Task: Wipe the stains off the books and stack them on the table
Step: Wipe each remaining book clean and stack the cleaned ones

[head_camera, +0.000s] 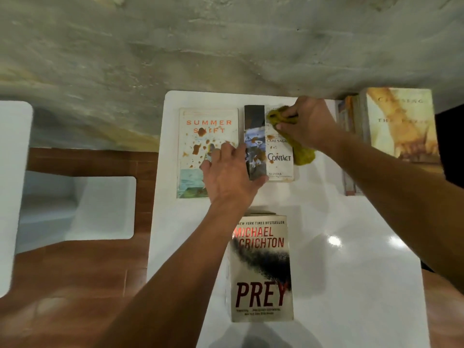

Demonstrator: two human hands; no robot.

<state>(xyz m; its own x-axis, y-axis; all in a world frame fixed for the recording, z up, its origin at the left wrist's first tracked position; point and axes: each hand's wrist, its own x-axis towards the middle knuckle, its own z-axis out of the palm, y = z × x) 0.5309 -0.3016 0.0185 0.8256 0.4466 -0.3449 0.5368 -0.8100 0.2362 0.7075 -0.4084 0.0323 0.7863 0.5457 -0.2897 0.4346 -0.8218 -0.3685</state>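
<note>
Three books lie flat on the white table [351, 247]. "Summer Shift" [198, 136] at the far left carries many brown stains. Beside it lies "Contact" [271, 151], also with brown spots. My left hand [231, 177] rests flat with straight fingers across the lower left of "Contact" and the edge of "Summer Shift". My right hand [306, 121] grips a yellow-green cloth [301, 151] and presses it on the upper right of "Contact". "Prey" [261, 270] lies nearer to me and looks clean.
A stack of books [399, 126] with a pale yellow cover on top stands at the table's far right. A rough grey wall runs behind the table. White chairs [100, 209] and a red-brown tiled floor lie to the left.
</note>
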